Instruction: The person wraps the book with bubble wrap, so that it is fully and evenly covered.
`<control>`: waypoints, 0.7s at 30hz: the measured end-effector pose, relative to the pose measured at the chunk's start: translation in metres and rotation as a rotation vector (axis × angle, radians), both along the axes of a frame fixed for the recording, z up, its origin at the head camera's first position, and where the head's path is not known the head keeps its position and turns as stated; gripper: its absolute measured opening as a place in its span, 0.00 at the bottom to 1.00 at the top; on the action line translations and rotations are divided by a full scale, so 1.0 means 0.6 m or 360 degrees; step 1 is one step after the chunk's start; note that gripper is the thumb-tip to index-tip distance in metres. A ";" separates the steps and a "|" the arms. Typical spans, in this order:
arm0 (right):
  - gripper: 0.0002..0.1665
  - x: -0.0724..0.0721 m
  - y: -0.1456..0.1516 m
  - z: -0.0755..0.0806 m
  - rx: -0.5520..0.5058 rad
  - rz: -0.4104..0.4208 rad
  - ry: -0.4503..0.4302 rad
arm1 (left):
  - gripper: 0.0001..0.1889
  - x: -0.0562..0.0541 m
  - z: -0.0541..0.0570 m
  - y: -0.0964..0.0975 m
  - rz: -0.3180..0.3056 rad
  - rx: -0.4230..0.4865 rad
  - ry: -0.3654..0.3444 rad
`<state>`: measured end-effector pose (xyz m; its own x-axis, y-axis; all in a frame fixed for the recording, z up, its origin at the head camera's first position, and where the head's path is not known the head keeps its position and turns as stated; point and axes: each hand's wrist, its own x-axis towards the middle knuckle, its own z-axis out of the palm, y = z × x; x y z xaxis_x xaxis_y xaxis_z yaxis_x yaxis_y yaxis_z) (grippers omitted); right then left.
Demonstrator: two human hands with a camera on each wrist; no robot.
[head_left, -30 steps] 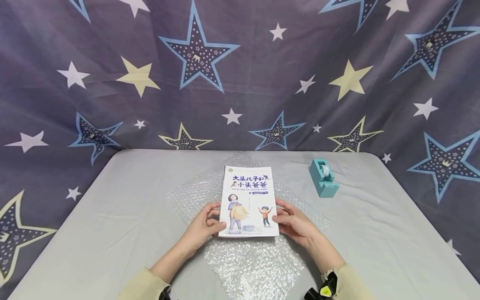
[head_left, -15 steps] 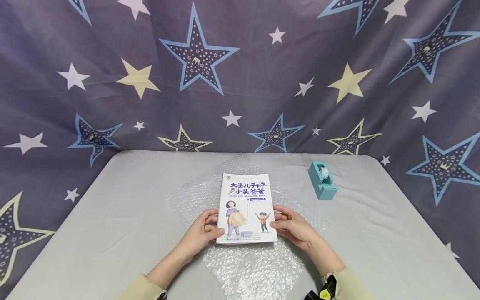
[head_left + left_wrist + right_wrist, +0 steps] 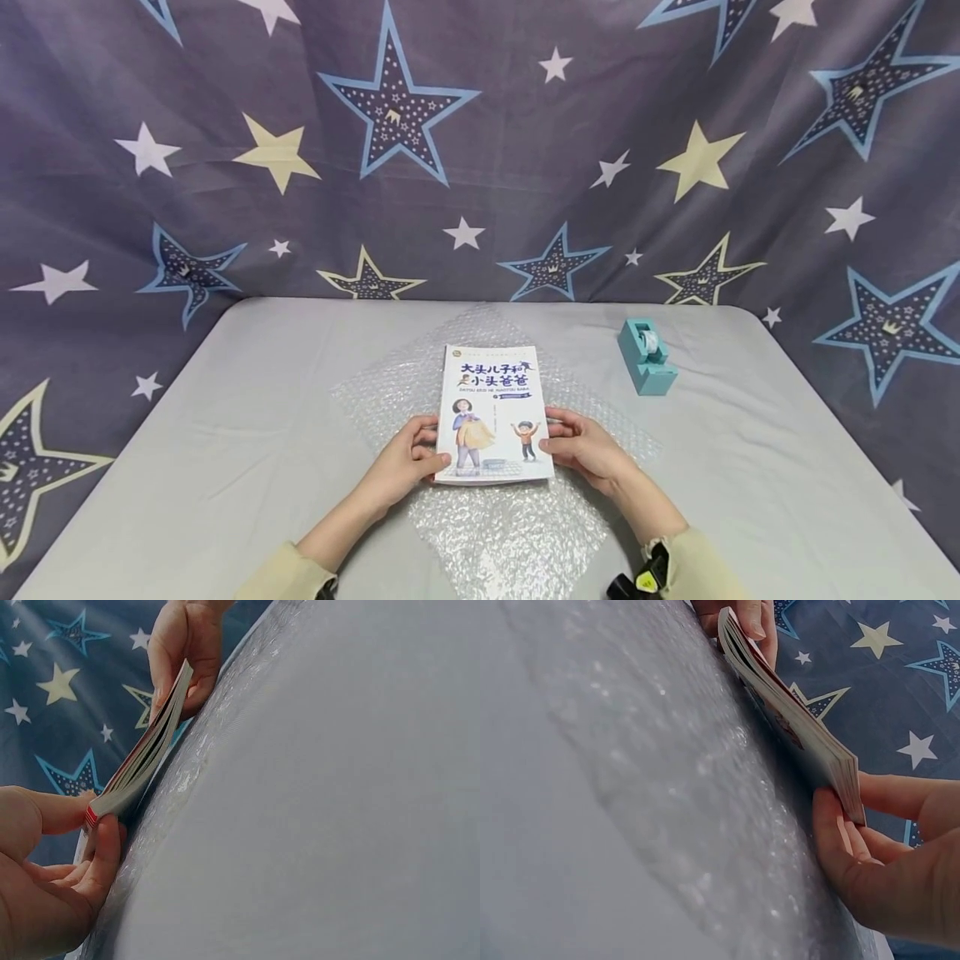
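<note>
A white-covered paperback, perhaps more than one stacked, shows as a book (image 3: 491,417) with Chinese lettering and two drawn figures, its cover facing up. My left hand (image 3: 405,457) pinches its left edge, thumb on the cover and fingers underneath. On the opposite edge my right hand (image 3: 588,450) grips it the same way. Both wrist views show the book (image 3: 142,761) held slightly above the bubble wrap (image 3: 667,750), its pages fanned a little apart. The bubble wrap (image 3: 517,533) lies flat on the table, turned cornerwise under the book.
A teal tape dispenser (image 3: 647,358) with a roll of clear tape stands at the back right of the grey-covered table (image 3: 247,433). Behind the table hangs a dark curtain (image 3: 480,150) printed with stars.
The book, held in both hands, has come slightly toward me and a little left from its place one second ago. Bubble wrap and tape dispenser stay where they were.
</note>
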<state>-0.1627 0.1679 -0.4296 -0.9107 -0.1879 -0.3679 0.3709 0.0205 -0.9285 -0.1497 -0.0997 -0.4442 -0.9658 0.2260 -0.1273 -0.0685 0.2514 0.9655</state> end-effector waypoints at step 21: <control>0.31 -0.002 -0.009 -0.004 0.0177 -0.0091 0.0066 | 0.31 -0.007 0.007 0.001 -0.0003 -0.0331 0.0140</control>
